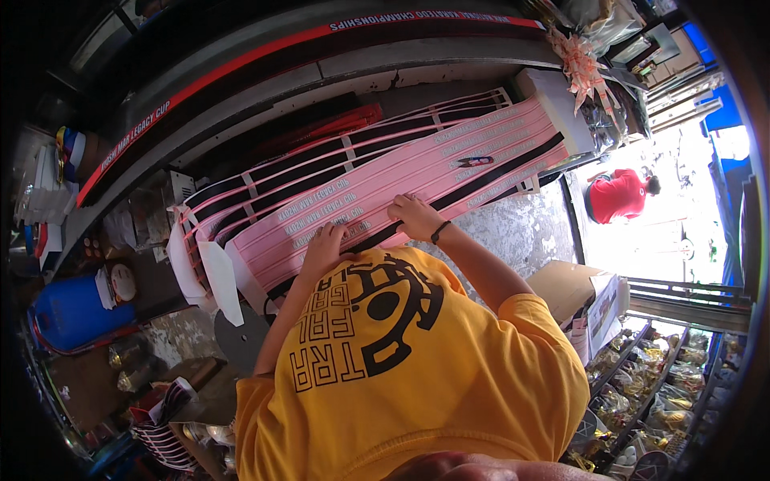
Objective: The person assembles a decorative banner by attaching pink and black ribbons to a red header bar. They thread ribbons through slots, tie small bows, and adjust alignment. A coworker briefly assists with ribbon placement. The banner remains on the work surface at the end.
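Two hands flat on pink printed sheet (385, 188): left hand (325, 244) and right hand (413, 215) spread, smoothing; next likely needs even pressure.

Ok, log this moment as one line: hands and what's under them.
left hand: flat on pink sheet | right hand: flat on pink sheet, wristband on | sheet: spread over worktable | holding: nothing gripped

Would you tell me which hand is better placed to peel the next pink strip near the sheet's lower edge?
Probably the left hand: it rests on the pink sheet right at its lower edge. The right hand lies flat higher up, well placed to hold the sheet down.
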A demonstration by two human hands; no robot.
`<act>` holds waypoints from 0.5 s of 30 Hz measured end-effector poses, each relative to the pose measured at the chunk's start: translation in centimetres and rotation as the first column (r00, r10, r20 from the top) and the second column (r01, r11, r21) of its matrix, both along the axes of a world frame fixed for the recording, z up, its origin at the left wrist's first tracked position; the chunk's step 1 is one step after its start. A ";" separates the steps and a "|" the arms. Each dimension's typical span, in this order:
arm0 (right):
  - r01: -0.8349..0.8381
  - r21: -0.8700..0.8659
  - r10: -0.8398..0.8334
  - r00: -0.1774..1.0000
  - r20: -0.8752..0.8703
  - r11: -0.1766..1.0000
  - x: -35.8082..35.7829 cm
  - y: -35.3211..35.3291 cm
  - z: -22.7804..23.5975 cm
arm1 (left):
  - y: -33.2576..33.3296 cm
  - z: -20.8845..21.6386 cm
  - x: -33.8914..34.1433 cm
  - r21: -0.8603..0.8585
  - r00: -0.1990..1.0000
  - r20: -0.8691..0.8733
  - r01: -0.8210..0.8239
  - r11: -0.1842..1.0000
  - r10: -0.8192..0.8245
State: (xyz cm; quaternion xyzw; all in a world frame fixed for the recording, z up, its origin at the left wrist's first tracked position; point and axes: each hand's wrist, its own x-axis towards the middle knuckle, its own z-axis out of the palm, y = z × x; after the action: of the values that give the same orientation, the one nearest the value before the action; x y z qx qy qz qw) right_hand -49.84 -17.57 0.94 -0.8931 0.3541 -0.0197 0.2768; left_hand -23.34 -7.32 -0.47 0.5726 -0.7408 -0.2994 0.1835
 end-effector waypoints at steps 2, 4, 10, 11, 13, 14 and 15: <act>-0.071 -0.102 0.067 0.997 -0.045 0.992 -0.4 0.5 0.1 | 0.1 -0.4 -0.4 -0.048 0.997 0.070 -0.016 0.999 0.020; -0.173 -0.279 0.158 0.985 -0.076 0.945 -1.0 1.0 0.1 | 0.2 -0.9 -0.5 -0.029 0.993 0.117 -0.020 0.999 0.024; -0.256 -0.270 0.239 0.966 -0.096 0.928 -1.8 0.1 -0.8 | -0.1 -1.5 -0.4 -0.026 0.990 0.137 -0.041 0.999 0.044; -0.255 -0.260 0.236 0.966 -0.102 0.931 -1.7 -0.3 -0.7 | -0.1 -1.2 -0.5 -0.010 0.990 0.130 -0.046 0.999 0.047; -0.193 -0.210 0.188 0.981 -0.040 0.959 -1.2 -1.2 0.1 | -0.2 0.1 -0.8 0.025 0.999 0.007 -0.048 0.999 0.048; -0.153 -0.139 0.142 0.986 -0.086 0.978 -0.8 -1.6 0.8 | -0.6 0.9 -1.0 0.041 0.993 -0.110 -0.042 0.998 0.046; -0.098 -0.136 0.105 0.993 0.045 0.986 -0.4 -2.1 1.8 | -1.0 1.8 -1.3 0.073 0.975 -0.217 -0.035 0.997 0.050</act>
State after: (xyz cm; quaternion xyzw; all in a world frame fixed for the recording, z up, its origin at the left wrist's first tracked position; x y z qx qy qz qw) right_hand -50.27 -19.64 2.70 -0.9256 0.2989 -0.0525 0.2261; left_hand -24.62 -8.29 1.31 0.5579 -0.6929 -0.3820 0.2506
